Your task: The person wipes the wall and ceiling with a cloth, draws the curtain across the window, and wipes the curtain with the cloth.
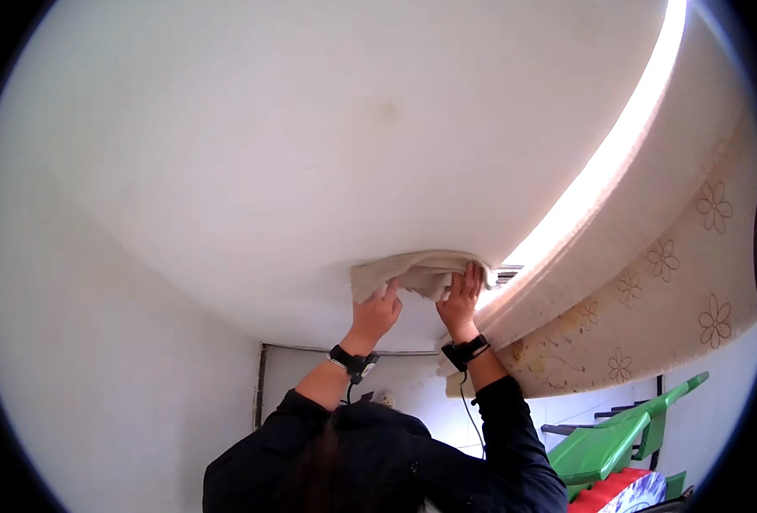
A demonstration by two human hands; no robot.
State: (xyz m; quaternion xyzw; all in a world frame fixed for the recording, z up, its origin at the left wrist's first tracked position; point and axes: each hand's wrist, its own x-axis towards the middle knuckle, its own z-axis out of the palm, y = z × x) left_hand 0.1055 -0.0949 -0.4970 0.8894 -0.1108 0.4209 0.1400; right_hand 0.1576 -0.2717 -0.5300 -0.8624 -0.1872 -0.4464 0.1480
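A beige-grey cloth (421,267), folded and rumpled, lies against the white surface (310,197) in front of me. My left hand (378,313) is at the cloth's lower left, with its fingers bent and pressed onto the fabric. At the cloth's right end, my right hand (461,301) has its fingers stretched out flat over the fabric. Both wrists wear black bands with small devices, and a cable hangs from the right one.
A curtain (652,282) with flower outlines hangs at the right, beside a bright strip of light. Green plastic chairs (605,445) and a red item (605,489) stand at the lower right. A plain wall (139,359) is on the left.
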